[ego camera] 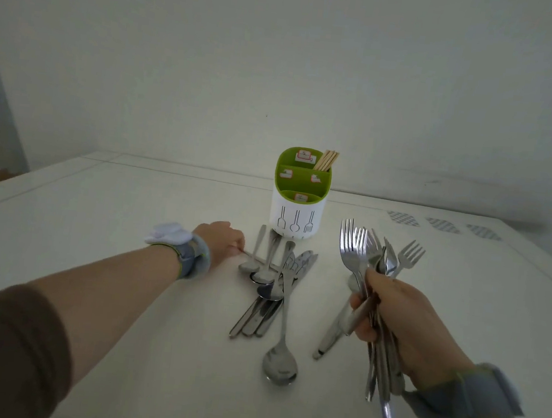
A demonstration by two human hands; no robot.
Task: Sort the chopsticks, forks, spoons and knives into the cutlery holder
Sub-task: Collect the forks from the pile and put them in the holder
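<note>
A white and green cutlery holder [297,218] stands on the white table, with wooden chopsticks [327,160] upright in its back right compartment. In front of it lies a pile of spoons and knives [271,286]; one large spoon [280,366] reaches toward me. My left hand [222,240] rests at the pile's left edge, fingers pinched on the thin handle of a piece lying under the spoons. My right hand [402,321] holds a bunch of forks [364,248], tines up, to the right of the holder. One more utensil [333,334] lies on the table under that hand.
The white table [96,224] runs wide to the left and right. Three grey patterned patches [443,225] mark its far right part. A pale wall rises behind the table. Both wrists wear grey bands.
</note>
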